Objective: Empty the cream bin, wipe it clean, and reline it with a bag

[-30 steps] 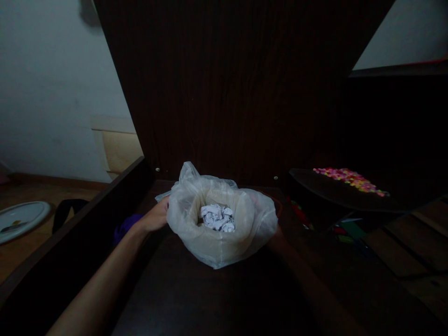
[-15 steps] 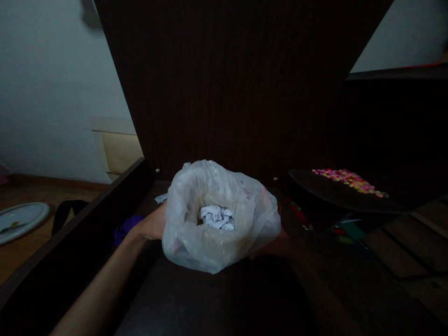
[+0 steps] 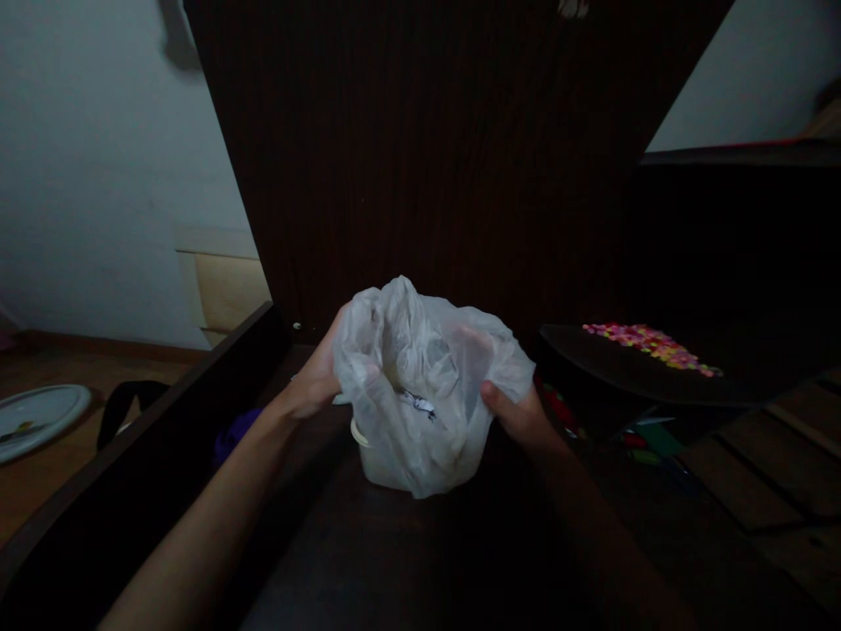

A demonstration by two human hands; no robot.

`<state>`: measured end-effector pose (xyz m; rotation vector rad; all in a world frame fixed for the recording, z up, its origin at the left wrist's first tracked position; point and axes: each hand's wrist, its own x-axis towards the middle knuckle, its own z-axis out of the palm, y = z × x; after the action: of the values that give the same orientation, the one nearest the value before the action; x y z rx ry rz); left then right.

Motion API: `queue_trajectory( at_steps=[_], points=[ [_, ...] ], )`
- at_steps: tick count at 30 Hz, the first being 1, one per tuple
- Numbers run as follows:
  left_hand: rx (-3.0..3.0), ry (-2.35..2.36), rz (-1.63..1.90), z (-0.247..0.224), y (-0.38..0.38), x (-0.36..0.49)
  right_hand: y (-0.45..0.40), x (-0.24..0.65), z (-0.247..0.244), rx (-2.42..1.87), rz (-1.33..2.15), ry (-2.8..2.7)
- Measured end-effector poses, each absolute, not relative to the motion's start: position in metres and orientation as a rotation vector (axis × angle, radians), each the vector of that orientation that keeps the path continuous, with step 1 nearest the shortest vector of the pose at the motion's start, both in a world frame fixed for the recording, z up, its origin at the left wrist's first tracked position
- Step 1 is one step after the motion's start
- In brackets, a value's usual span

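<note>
A whitish, translucent plastic bag (image 3: 434, 447) lines and overhangs a pale container (image 3: 378, 464), which stands on the dark wooden surface. Some crumpled white paper (image 3: 419, 404) shows inside the bag's mouth. My left hand (image 3: 321, 368) grips the bag's left side, its fingertips partly hidden behind the plastic. On the other side, my right hand (image 3: 519, 410) is closed on the bag's edge, thumb on the near side and fingers showing faintly through the film. A curved, light-coloured rim or handle (image 3: 358, 434) of the container sticks out at the lower left.
A tall dark wooden panel (image 3: 447, 175) rises behind the bag. A low dark side board (image 3: 164, 429) runs along the left, with a purple item (image 3: 236, 434) beside it. To the right, a dark ledge (image 3: 578, 355) carries small colourful pieces (image 3: 650, 344). A white round lid-like object (image 3: 43, 412) lies far left.
The bag's edges have been pulled up and inward, uncovering the container's lower wall. The mouth has narrowed and less paper shows. Both hands have come up, the right thumb now visible.
</note>
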<state>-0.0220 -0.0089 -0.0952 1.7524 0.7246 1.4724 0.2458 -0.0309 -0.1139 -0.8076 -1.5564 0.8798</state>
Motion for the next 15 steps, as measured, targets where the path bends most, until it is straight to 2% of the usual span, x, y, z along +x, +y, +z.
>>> queue_trajectory(
  at_steps=[3, 10, 12, 15],
  points=[
    [1.726, 0.676, 1.425, -0.084, -0.003, -0.008, -0.022, 0.237, -0.096, -0.818, 0.941, -1.647],
    [1.748, 0.984, 1.507, -0.069, 0.004, 0.022, -0.011, 0.227, -0.076, -0.763, 1.086, -1.874],
    [1.760, 1.063, 1.560, -0.070, 0.005, 0.028, -0.017, 0.223, -0.071, -0.779, 0.990, -2.012],
    [1.776, 1.139, 1.591, -0.072, 0.005, 0.033, -0.029, 0.218, -0.066, -0.976, 0.638, -2.221]
  ],
)
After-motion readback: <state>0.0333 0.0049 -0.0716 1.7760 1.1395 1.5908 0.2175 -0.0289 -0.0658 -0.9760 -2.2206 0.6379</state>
